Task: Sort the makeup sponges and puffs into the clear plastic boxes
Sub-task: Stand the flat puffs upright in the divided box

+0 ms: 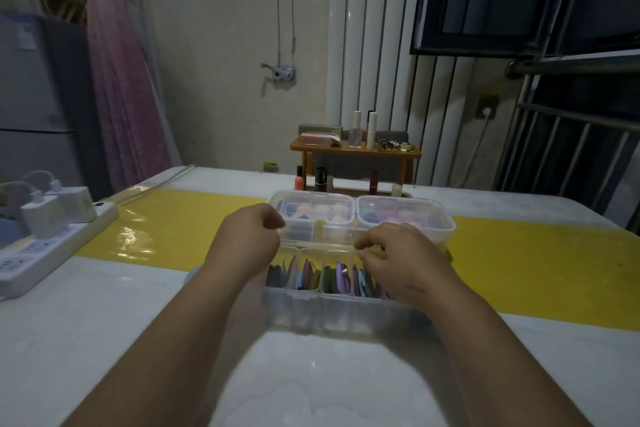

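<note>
A clear divided box (346,310) sits on the table in front of me, with several flat coloured puffs (332,277) standing on edge in its compartments. Both hands hold what looks like its clear lid (318,236) above the far side of the box. My left hand (249,236) grips the lid's left end with curled fingers. My right hand (398,256) pinches its right part. Behind stand two lidded clear boxes: the left box (311,208) holds pink and blue sponges, and the right box (405,215) holds pale pink and blue ones.
A white power strip (45,246) with plugged chargers lies at the table's left edge. A yellow strip (180,225) crosses the white table. Lipsticks and small bottles (322,178) stand behind the boxes, below a small wooden shelf (356,149) with cosmetics.
</note>
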